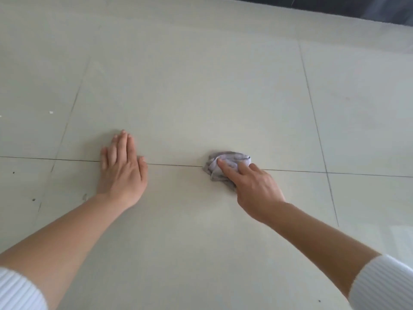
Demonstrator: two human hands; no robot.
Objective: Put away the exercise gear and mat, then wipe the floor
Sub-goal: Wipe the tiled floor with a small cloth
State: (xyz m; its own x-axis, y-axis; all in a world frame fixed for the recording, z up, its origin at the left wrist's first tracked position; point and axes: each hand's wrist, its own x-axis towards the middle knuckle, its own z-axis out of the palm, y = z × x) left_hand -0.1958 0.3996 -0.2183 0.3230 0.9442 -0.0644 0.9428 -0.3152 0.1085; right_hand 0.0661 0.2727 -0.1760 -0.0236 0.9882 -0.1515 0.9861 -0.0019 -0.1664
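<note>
Wiping the floor (201,86) w/ a grey cloth (228,164) – looks like the task's last step
R hand (254,186) grips the bunched cloth, pressing it down right on a grout line (174,164); L hand (123,173) lies flat & released on the floor, well apart from the cloth, prob bracing. Next move calls for firm sweeps over the area around, e.g. toward the dark specks (33,199) at left
</note>
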